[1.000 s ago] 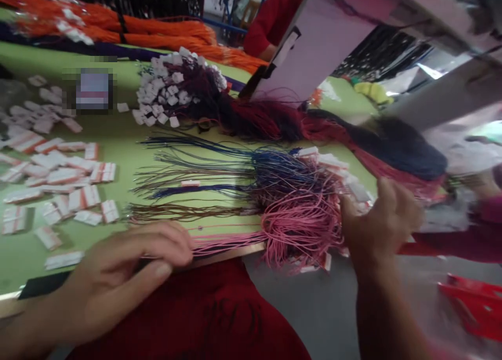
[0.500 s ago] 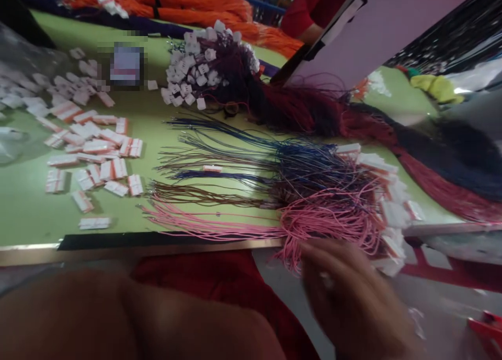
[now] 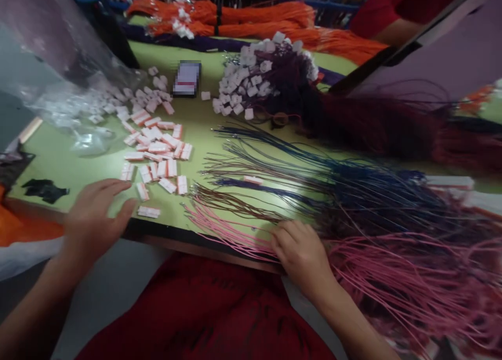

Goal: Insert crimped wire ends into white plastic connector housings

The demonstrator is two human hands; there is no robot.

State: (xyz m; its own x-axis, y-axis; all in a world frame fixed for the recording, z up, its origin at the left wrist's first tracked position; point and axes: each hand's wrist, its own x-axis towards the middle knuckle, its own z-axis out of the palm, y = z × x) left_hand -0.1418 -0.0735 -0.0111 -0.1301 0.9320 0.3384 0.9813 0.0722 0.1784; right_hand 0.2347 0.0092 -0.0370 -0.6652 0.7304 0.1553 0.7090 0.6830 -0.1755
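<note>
My left hand [image 3: 94,216] lies at the near edge of the green table [image 3: 66,161], fingers stretched out flat and holding nothing, close to a loose white and red tag [image 3: 149,211]. Beyond it lies a scatter of several white and red tags [image 3: 157,151]. My right hand [image 3: 300,253] rests with curled fingers on the bundle of pink cords [image 3: 231,232] at the table's edge; whether it grips them is unclear. Brown cords [image 3: 231,203] and dark blue cords [image 3: 274,161] lie fanned out behind the pink ones.
A clear plastic bag [image 3: 58,78] of tags sits at the far left. A dark maroon cord bundle with white tags [image 3: 274,83] lies behind, with orange cords [image 3: 254,20] further back. Another person's red sleeve [image 3: 396,10] shows at top right. Black scraps [image 3: 45,190] lie at the left edge.
The view has swung left. My left hand moved out to the table edge by the tags. My right hand came from the tagged cord ends down onto the pink cords.
</note>
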